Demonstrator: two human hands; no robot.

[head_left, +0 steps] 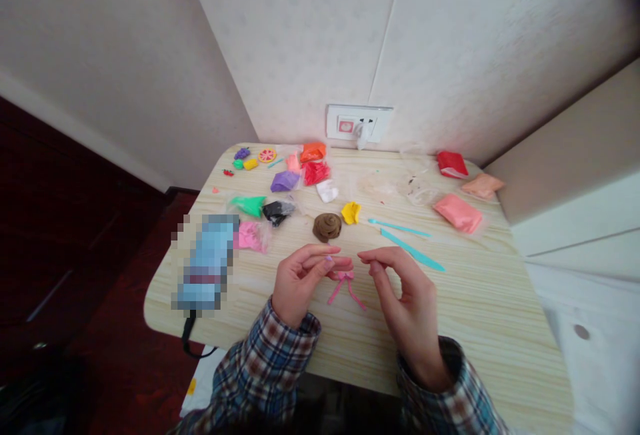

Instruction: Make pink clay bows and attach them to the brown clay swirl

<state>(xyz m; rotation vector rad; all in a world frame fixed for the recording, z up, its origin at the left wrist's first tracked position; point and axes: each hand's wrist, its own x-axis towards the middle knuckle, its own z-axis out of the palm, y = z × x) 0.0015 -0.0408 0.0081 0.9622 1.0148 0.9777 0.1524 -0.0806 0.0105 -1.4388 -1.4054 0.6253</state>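
Small pink clay-like bow with two thin tails [345, 276]: on the pale wood-grain table [490, 328], just beside the left fingertips, left of the right ones.
Long axis: tails running toward the person, splaying apart.
Nearer hand: left.
Left hand [300, 282]: thumb brought up to the fingers; lilac speck [329, 258] at the thumb tip, clay or nail impossible to tell, so pinch uncertain.
Right hand [407, 288]: thumb and index curled close; anything pinched between, impossible to tell.
Hidden: bow's upper edge, partly behind left fingers.
Hard to read: screen of the blue pixelated device [207, 265].
Cut off: both plaid sleeves [265, 355], at the lower edge.
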